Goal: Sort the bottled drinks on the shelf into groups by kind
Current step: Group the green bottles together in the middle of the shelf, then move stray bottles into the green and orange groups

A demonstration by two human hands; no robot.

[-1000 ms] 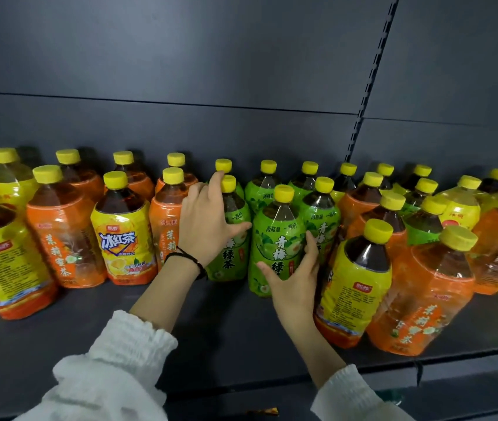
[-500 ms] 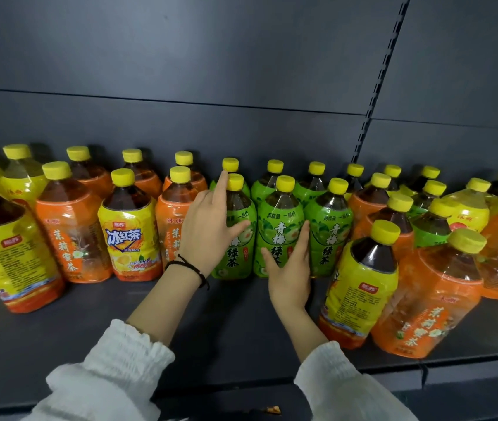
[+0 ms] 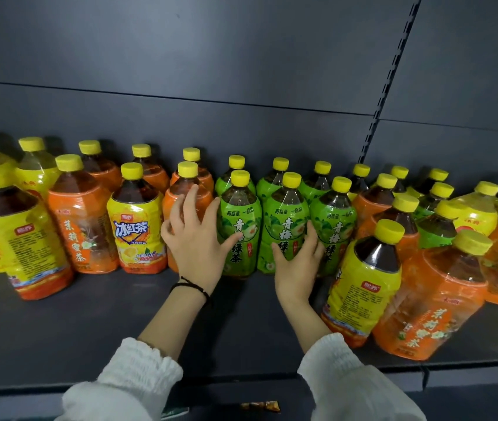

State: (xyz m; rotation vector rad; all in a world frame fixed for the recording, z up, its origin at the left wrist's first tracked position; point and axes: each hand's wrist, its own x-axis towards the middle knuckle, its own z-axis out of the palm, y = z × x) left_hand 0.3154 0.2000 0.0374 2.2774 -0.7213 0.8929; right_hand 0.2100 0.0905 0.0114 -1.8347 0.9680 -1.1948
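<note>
Left hand (image 3: 194, 241): released, fingers straight and spread. The fingers lie on the front of an orange-label bottle (image 3: 177, 197) and the thumb presses the left side of the leftmost front green bottle (image 3: 239, 220). There is a black cord band (image 3: 193, 285) at the wrist and a white sleeve (image 3: 132, 381) below it.

Right hand (image 3: 297, 265): also released and grasping nothing. The palm is laid against the lower front of the middle green bottle (image 3: 285, 220), thumb on its label. The fingertips reach into the gap between it and the right front green bottle (image 3: 334, 226).

The three front green bottles stand upright side by side at mid-shelf, touching or nearly so. More green bottles (image 3: 276, 177) stand directly behind them against the back panel (image 3: 241, 56).

Left of the hands, upright:
- a yellow iced-tea bottle (image 3: 136, 232)
- an orange jasmine-tea bottle (image 3: 82, 232)
- a large yellow bottle (image 3: 26, 247), nearer the shelf edge

Further orange and yellow bottles stand behind these.

Right of the hands:
- a yellow bottle (image 3: 363, 287), near, leaning left
- an orange bottle (image 3: 433, 305) just beside it, also tilted
- behind them, mixed orange, green and yellow bottles crowded together

All caps are yellow. The shelf (image 3: 89, 323) is dark grey.
</note>
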